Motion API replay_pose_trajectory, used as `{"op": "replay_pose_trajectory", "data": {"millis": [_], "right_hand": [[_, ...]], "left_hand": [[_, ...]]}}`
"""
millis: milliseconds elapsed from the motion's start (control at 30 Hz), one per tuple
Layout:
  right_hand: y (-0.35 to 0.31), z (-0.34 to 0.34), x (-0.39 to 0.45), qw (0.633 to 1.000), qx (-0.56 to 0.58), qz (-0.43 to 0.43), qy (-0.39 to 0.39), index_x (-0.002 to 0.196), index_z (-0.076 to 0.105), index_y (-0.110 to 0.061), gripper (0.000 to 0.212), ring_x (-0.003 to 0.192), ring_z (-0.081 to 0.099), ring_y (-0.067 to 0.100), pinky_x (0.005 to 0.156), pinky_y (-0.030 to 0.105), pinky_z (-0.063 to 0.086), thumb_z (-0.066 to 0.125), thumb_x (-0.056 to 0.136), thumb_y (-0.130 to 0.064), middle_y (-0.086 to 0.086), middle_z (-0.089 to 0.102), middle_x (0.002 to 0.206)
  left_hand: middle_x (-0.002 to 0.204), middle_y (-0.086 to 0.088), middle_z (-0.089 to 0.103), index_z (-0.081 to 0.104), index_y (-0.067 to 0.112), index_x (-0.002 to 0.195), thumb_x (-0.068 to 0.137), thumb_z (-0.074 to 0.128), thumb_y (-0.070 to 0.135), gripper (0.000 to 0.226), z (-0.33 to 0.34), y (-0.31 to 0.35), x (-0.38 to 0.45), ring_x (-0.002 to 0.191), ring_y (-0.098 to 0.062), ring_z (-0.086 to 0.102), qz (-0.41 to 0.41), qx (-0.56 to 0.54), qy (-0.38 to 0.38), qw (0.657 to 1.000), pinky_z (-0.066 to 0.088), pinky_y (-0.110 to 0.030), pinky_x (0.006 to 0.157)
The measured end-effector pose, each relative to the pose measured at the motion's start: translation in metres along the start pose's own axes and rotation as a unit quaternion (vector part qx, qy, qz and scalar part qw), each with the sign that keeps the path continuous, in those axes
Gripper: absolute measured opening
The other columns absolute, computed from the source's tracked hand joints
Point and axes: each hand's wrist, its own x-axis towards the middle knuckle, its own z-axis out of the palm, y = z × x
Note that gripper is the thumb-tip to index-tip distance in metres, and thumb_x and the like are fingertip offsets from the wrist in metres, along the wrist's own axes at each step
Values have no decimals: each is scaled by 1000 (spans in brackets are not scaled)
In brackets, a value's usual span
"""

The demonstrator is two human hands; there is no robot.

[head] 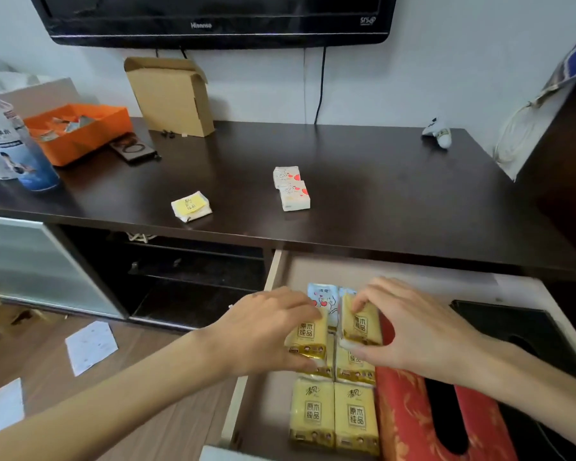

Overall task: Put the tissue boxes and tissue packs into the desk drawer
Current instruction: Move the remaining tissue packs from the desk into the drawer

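Observation:
The desk drawer (pixel 275 271) is pulled out at lower right. Inside lie several yellow tissue packs (pixel 333 414) in two rows, blue-white packs (pixel 325 299) behind them, a red tissue box (pixel 409 424) and a black tissue box (pixel 512 324). My left hand (pixel 263 331) grips a yellow pack (pixel 308 337) over the left row. My right hand (pixel 413 327) grips another yellow pack (pixel 361 326) beside it. On the dark desk top (pixel 379 194) remain a small yellow pack (pixel 191 205) and two white heart-print packs (pixel 291 188).
An orange tray (pixel 80 131), bottles (pixel 17 151), a dark case (pixel 133 148) and an open cardboard box (pixel 172 94) stand at the desk's back left. A small white toy (pixel 441 133) lies back right. Paper sheets (pixel 90 346) lie on the wooden floor.

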Motion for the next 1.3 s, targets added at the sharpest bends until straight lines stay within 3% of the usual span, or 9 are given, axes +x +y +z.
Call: {"op": "replay_pose_trajectory", "data": {"millis": [133, 300, 500, 900, 1300], "right_hand": [[-5, 18, -8, 999, -34, -2, -42, 107, 49, -43, 49, 103, 42, 3, 91, 26, 38, 51, 77, -81, -22, 45, 108], [-10, 31, -7, 994, -71, 12, -87, 110, 51, -39, 52, 117, 43, 9, 116, 38, 24, 45, 78, -80, -19, 44, 113], [-11, 39, -6, 993, -81, 22, -83, 119, 53, -36, 54, 118, 44, 11, 112, 40, 32, 56, 80, -73, -14, 50, 122], [-15, 44, -2, 989, -128, 16, -74, 125, 53, -27, 56, 118, 44, 17, 106, 40, 33, 67, 82, -61, -6, 46, 125], [-17, 43, -1, 989, -122, 15, -87, 114, 57, -30, 53, 111, 42, 14, 103, 41, 35, 68, 76, -66, -10, 41, 113]], "left_hand": [[132, 9, 57, 55, 27, 133, 79, 63, 66, 68, 17, 9, 5, 118, -14, 52, 8, 22, -2, 1000, 47, -33, 93], [127, 6, 62, 60, 24, 129, 77, 65, 65, 67, 26, 11, 11, 119, -15, 54, 20, 46, 1, 999, 49, -32, 89], [127, 4, 62, 58, 24, 126, 79, 62, 66, 63, 36, 14, 9, 116, -16, 57, 26, 54, 5, 998, 55, -34, 74], [137, 1, 55, 57, 22, 128, 83, 59, 65, 63, 47, 16, 7, 120, -20, 55, 31, 60, -8, 998, 56, -38, 78], [137, -1, 52, 56, 21, 128, 81, 64, 64, 65, 52, 15, 5, 122, -19, 51, 30, 51, 15, 998, 54, -38, 85]]}}
